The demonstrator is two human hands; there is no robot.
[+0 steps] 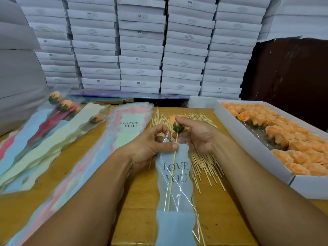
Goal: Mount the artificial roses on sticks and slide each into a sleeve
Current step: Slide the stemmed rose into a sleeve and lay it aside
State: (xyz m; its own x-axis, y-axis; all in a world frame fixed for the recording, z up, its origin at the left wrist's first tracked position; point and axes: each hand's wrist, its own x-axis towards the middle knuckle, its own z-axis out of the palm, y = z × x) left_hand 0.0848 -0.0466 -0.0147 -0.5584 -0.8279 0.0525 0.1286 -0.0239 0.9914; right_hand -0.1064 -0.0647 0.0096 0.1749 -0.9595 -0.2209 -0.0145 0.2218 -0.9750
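Several sleeved roses [65, 105] already lie far left on the tabletop [140, 201]; a tray of orange rose heads [291, 139] on the right looks largely unused, so much probably remains. The left hand [150, 144] pinches the blue sleeve [174, 176] mouth. The right hand [198, 135] grips the rose [177, 126], its stick [172, 178] partly inside, at centre.

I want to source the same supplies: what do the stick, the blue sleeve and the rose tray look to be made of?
The stick looks like thin bare bamboo or wood: pale tan, matte, like the loose pile beside it. The blue sleeve seems clear glossy plastic film, given its bright creases, over a matte blue printed liner, paper or film. The rose tray looks like white matte cardboard with folded walls.
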